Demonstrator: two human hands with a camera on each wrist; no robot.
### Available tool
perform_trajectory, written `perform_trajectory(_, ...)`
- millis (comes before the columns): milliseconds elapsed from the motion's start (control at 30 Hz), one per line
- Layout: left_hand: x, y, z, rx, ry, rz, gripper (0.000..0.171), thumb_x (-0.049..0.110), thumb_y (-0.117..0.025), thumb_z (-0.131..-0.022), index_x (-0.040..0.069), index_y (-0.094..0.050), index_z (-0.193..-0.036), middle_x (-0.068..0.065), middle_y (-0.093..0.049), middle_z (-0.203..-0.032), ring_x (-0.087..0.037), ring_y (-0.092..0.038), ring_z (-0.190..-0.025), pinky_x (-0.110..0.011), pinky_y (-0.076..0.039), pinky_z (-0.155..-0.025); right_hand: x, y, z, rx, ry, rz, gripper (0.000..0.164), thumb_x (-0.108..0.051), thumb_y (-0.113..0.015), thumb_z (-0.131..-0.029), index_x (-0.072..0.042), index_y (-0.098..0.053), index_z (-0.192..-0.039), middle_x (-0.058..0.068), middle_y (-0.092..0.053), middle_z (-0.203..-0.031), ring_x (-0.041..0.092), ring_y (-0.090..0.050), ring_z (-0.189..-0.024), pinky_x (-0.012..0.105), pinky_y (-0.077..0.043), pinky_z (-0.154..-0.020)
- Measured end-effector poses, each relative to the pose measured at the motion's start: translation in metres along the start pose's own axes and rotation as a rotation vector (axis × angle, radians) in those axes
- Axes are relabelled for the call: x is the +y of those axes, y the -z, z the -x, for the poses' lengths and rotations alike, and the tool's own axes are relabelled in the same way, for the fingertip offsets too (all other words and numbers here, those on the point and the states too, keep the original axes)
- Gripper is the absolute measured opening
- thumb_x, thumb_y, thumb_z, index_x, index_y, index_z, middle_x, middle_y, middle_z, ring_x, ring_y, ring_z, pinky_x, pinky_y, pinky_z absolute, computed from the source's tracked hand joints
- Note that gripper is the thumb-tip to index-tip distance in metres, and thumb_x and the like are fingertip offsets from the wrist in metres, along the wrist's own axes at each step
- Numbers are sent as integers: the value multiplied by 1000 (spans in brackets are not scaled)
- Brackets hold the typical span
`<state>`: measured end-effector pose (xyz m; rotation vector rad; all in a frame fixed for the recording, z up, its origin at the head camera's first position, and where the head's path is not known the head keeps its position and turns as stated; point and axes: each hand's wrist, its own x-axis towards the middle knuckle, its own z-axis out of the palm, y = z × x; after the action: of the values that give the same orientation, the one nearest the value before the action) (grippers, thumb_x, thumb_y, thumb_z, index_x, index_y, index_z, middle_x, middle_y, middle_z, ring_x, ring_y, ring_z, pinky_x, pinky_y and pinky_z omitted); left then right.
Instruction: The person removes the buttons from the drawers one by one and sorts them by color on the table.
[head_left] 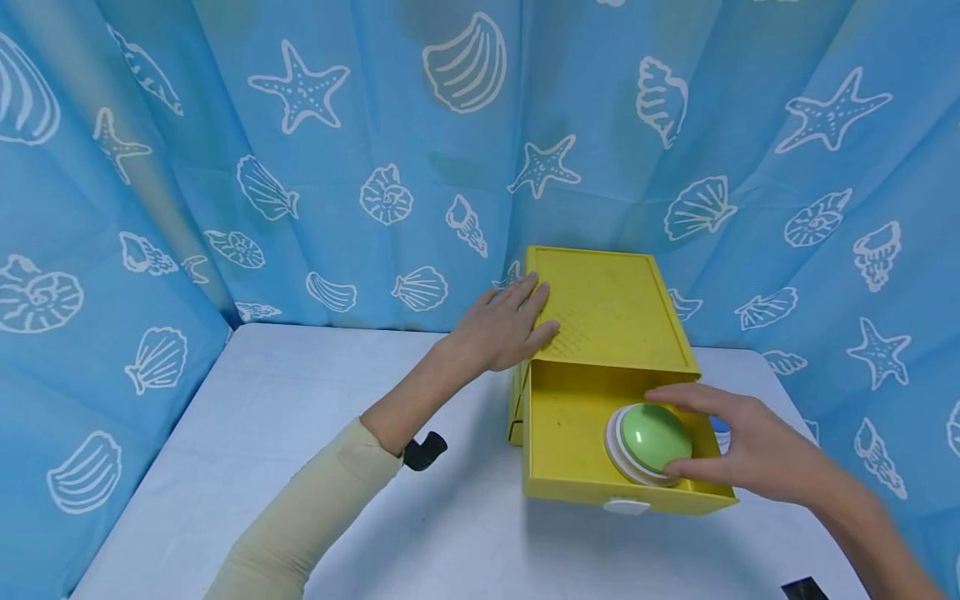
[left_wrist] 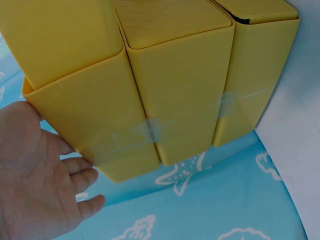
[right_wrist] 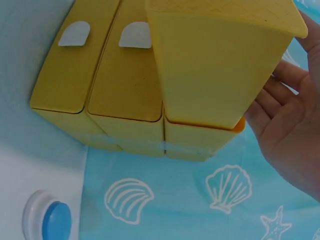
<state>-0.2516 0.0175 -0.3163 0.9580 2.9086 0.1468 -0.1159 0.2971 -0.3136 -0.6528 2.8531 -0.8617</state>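
Head: fingers astride green button, apparently

On the table before me, a cabinet stands at one o'clock, the curtain behind. One button is in its open drawer, another button at the drawer's three o'clock.

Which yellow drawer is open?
The top drawer: it's pulled out, with the green-topped round thing inside. The middle drawer and bottom drawer are closed.
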Motion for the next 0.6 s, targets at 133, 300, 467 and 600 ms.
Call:
perform_trajectory(133, 0, 0, 1, 3, -3, 13, 66, 53, -16, -97, 14, -8, -149, -3, -3, -154, -16, -3, -139, -41, -10, -110, -6, -1, -3, -50, -28, 64, 66, -52, -75, -68, -26, -54, -125, -8, -55, -118, 13, -50, -99, 29, -49, -75)
perform_trajectory(300, -1, 1, 2, 7, -10, 26, 65, 52, -16, -97, 14, -9, -149, -3, -4, -154, -17, -3, -139, -41, -9, -110, -12, -2, -6, -97, -41, 143, 68, -59, -71, -68, -24, -54, -125, -8, -55, -116, 12, -51, -97, 33, -49, -75)
perform_trajectory(467, 0, 1, 2, 0, -10, 33, 65, 52, -16, -97, 14, -8, -149, -3, -3, -154, -17, -3, -139, -41, -9, -110, -15, -2, -9, -126, -78, 225, 75, -65, -68, -67, -22, -54, -126, -4, -53, -122, 16, -51, -101, 38, -47, -79)
perform_trajectory(600, 0, 1, 2, -2, -8, 23, 66, 53, -16, -97, 14, -8, -149, -3, -3, -154, -17, -3, -139, -41, -9, -110, -18, -3, -12, -149, -115, 284, 78, -64, -70, -65, -20, -53, -127, 0, -53, -124, 19, -51, -99, 40, -47, -78)
